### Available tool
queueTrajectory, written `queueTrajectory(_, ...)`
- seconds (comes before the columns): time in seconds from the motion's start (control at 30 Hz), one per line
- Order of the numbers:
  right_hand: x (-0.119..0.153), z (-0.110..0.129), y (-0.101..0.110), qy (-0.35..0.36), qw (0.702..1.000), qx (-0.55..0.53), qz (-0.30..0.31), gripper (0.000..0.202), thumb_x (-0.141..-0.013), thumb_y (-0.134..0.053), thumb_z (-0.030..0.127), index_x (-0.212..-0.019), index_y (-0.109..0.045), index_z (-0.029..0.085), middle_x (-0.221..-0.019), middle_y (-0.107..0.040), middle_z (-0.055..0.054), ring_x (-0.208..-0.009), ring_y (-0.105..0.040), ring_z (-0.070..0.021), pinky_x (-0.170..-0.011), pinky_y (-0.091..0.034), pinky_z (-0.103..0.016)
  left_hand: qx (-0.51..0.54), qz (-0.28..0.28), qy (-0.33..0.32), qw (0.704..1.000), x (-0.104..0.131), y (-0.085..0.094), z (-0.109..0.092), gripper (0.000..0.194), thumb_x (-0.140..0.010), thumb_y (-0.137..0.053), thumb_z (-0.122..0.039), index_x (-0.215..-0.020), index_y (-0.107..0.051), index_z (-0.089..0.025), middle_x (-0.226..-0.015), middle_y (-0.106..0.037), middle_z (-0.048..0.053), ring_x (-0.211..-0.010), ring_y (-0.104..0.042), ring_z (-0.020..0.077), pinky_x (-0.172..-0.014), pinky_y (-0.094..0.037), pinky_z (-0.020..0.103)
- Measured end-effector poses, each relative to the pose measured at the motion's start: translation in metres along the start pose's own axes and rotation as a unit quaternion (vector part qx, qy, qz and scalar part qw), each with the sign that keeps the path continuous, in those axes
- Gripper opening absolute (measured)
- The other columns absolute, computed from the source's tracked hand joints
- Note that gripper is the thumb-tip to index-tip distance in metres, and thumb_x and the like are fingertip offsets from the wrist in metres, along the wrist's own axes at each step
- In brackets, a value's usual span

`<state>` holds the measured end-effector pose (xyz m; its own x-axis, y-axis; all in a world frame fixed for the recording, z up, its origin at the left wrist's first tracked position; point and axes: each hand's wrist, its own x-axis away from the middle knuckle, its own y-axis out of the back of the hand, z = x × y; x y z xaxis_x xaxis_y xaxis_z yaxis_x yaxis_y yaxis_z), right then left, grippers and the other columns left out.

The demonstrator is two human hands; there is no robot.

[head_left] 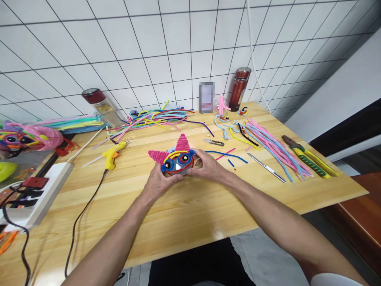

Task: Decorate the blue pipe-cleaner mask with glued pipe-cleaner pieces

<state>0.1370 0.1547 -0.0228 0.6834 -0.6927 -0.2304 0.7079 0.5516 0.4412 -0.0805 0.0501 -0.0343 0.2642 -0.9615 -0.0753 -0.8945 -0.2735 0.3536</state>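
Note:
Between my two hands is a pipe-cleaner animal head (177,169) with pink pointed ears, blue-ringed eyes, a yellow band, a red mouth line and a grey face. My left hand (159,182) grips its left side, fingers curled behind it. On the other side my right hand (207,167) holds it with the thumb below and fingers round the edge. The head faces me, just over the wooden table (184,214). A blue pipe cleaner (229,154) lies to the right of my right hand, with short cut pieces near it.
Left stand a yellow glue gun (114,154) with a trailing cord and a white power strip (55,194). Thread snips (214,142), a craft knife (266,167) and pliers (309,157) lie right. Pipe cleaners (157,119), a glass bottle (102,106) and a red thermos (239,89) line the back.

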Motion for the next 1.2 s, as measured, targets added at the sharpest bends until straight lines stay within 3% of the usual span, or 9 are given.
queueTrajectory(0.1,-0.0005,-0.0014,-0.0001,-0.001,1.000,0.004,0.002,0.075,-0.080,-0.088,0.050,-0.141,-0.061,0.018,-0.135,-0.070,-0.014,-0.123,-0.065,-0.0302,-0.105,-0.051,-0.045,-0.002,0.002,-0.018,1.000,-0.0018,-0.0010,0.0001,0.093,-0.059,-0.099,-0.055,-0.135,-0.063,-0.017,-0.133,-0.075,0.017,-0.126,-0.070,0.0385,-0.114,-0.054,0.055)
queueTrajectory(0.27,-0.0010,-0.0046,-0.0002,0.007,1.000,0.012,0.016,0.074,-0.081,-0.087,0.053,-0.142,-0.060,0.020,-0.139,-0.068,-0.014,-0.125,-0.064,-0.0308,-0.104,-0.051,-0.045,-0.004,0.006,-0.023,1.000,-0.0027,-0.0014,0.0000,0.081,-0.066,-0.096,-0.054,-0.131,-0.067,-0.017,-0.129,-0.077,0.016,-0.123,-0.072,0.0370,-0.112,-0.055,0.053)
queueTrajectory(1.2,-0.0011,-0.0043,0.0006,0.018,1.000,0.009,0.009,0.068,-0.082,-0.087,0.052,-0.138,-0.063,0.021,-0.137,-0.069,-0.013,-0.129,-0.063,-0.0312,-0.110,-0.049,-0.047,-0.026,0.008,-0.034,0.999,-0.0045,-0.0013,0.0064,0.084,-0.059,-0.099,-0.055,-0.129,-0.068,-0.020,-0.126,-0.078,0.015,-0.120,-0.073,0.0387,-0.111,-0.056,0.056)
